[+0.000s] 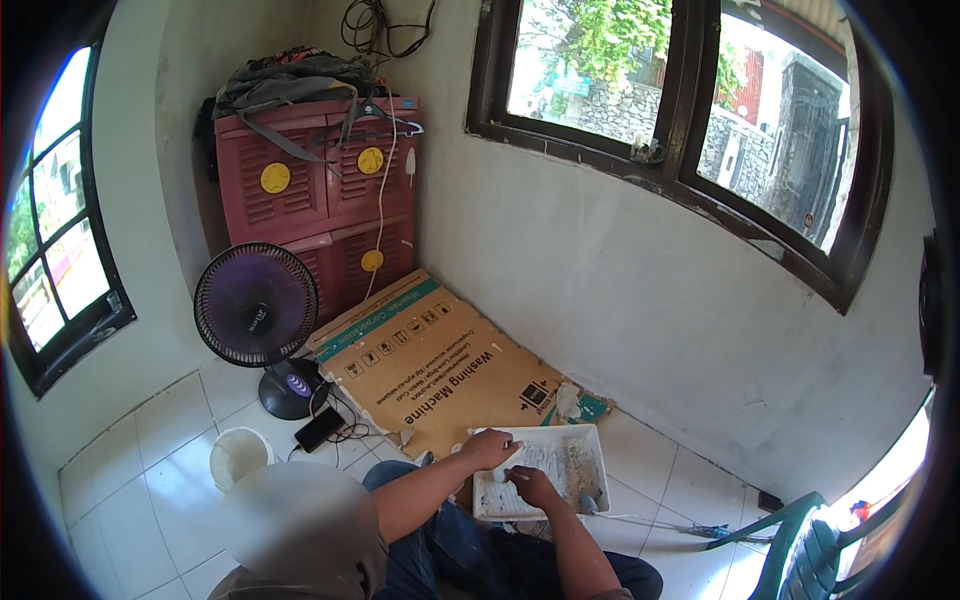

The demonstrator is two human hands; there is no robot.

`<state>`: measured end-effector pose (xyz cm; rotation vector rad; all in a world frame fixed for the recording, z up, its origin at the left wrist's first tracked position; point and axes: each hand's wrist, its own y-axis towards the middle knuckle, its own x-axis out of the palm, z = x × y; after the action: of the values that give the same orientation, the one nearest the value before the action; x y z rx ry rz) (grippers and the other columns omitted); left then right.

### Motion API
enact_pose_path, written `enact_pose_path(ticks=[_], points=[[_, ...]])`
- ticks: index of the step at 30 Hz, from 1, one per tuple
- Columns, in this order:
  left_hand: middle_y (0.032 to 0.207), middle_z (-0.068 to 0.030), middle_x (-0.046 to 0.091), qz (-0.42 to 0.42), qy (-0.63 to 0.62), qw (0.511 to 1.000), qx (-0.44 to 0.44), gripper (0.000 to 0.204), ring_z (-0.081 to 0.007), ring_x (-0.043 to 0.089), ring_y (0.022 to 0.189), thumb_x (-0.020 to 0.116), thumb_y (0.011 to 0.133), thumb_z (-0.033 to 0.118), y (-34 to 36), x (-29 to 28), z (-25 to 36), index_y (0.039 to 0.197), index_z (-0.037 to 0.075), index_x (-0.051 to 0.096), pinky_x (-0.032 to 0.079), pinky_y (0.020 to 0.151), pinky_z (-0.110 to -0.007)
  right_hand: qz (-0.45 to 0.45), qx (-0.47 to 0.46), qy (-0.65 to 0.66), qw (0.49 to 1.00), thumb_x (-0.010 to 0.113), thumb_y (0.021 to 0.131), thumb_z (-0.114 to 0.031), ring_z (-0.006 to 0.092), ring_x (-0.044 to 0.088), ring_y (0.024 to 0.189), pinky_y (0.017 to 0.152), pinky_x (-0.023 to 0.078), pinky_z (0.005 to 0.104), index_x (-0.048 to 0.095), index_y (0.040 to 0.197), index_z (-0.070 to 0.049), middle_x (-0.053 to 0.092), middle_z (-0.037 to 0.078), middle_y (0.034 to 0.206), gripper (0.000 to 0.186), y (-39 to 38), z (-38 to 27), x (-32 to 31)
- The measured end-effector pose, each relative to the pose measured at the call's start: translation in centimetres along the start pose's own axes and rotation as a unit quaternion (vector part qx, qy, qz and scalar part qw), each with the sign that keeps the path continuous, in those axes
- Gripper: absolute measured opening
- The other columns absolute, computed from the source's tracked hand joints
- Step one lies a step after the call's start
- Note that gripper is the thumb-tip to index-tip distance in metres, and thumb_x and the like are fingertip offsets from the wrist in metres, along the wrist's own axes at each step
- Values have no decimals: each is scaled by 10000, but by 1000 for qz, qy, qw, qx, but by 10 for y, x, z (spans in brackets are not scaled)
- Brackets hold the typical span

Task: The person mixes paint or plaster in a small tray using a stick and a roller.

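Note:
A shallow white tray, its inside streaked with white and grey smears, rests just in front of my lap. My left hand is closed over the tray's far left part, a tiny whitish bit showing at its fingertips. Close by, my right hand reaches over the tray with its fingers closed around a small pale piece. What kind of thing either hand grips is too small to tell. Against the tray's near right corner sits a grey lump-like object.
Flattened cardboard lies beyond the tray. Left of me are a white bucket, a black phone with cables and a standing fan. A red cabinet fills the corner. At right stands a green plastic chair.

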<state>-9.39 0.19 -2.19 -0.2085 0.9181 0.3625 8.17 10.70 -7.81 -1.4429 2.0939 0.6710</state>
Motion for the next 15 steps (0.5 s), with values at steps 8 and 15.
enact_pose_path(ticks=[8,15], points=[[947,-198,738,16,9,1000,19,501,-377,705,915,565,1009,527,0,3,-5,1046,59,739,556,863,-479,276,188,-117,935,639,1009,-375,422,716,961,858,544,482,794,980,-107,744,230,1004,310,-11,50,-40],[925,-214,732,18,-10,1000,-6,598,-411,693,925,427,1064,553,4,7,-5,1016,48,743,539,878,-485,296,75,37,952,607,1043,-252,217,700,724,692,541,380,756,1026,-52,720,115,789,249,2,25,3]])
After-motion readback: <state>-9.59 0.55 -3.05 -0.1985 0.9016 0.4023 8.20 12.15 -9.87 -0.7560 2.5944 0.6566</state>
